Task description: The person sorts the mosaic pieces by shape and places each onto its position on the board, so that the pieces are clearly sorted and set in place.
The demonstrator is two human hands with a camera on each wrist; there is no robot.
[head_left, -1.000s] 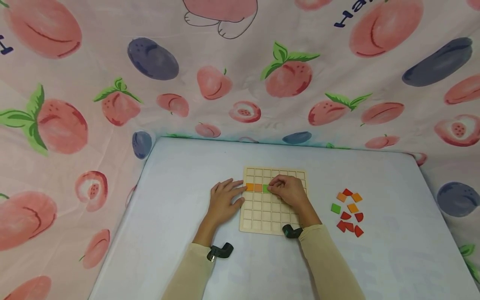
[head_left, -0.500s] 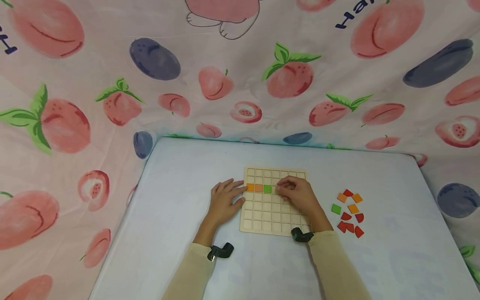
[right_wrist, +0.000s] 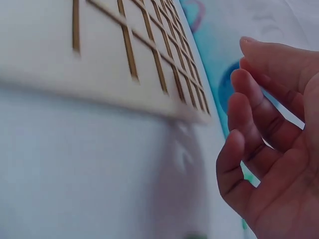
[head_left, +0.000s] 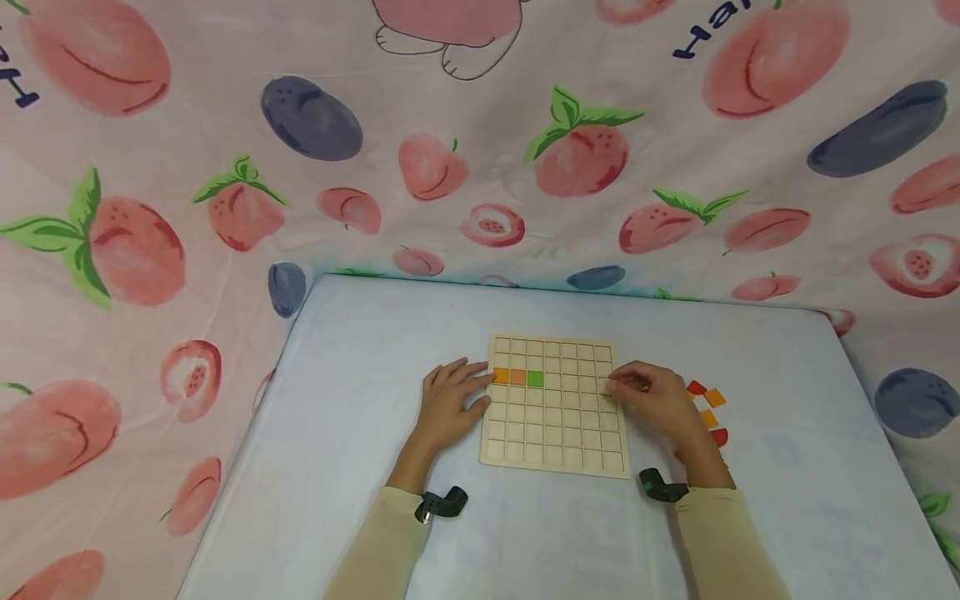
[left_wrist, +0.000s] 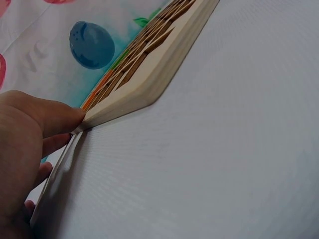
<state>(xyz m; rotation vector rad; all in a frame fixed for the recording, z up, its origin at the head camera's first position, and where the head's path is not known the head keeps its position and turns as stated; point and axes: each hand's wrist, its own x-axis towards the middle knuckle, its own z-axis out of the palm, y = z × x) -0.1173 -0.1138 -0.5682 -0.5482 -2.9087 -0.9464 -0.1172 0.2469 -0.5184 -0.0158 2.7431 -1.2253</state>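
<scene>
A square wooden grid board [head_left: 555,435] lies on the white table. Three square tiles fill one row from its left edge: an orange tile [head_left: 501,377], a paler orange tile [head_left: 518,377] and a green tile [head_left: 536,379]. My left hand [head_left: 447,404] rests at the board's left side, fingers extended; the left wrist view has its thumb [left_wrist: 62,117] against the board's edge. Over the right edge hovers my right hand [head_left: 660,404], its fingers loosely bent. Nothing shows between that thumb and the fingers [right_wrist: 239,112] in the right wrist view.
Right of the board lie several loose pieces, partly hidden by my right hand and forearm: a red piece [head_left: 697,387], an orange square [head_left: 716,397] and a rounded red piece [head_left: 719,437] among them. A fruit-patterned cloth [head_left: 420,108] hangs behind the table.
My right hand has moved away from the green tile, rightward across the board to its right edge, and now covers part of the loose pieces. The left hand stays in place.
</scene>
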